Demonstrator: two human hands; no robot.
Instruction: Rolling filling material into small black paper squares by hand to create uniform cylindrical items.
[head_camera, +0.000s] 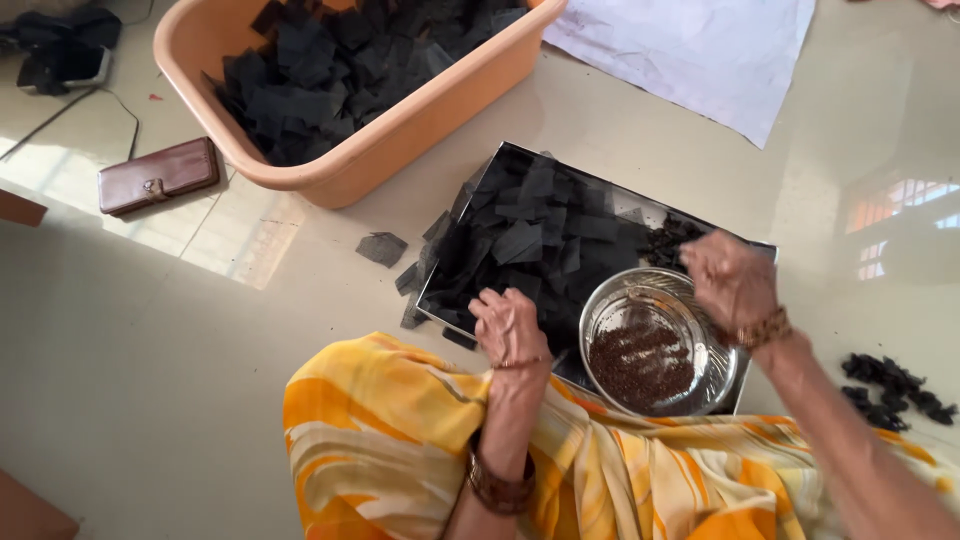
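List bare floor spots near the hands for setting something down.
Free: pale floor between brown wallet, orange tub and yellow garment; also between white sheet and steel tray. Crowded: tray, black squares, steel bowl, both hands, left, right.

Home, work done seated on floor. Glossy pale tile floor (150, 380) reflects window light at right. Brown wallet (158, 176) far left, plastic tub (400, 140) of black cloth squares, steel tray (640, 205), steel bowl (700, 385) near.
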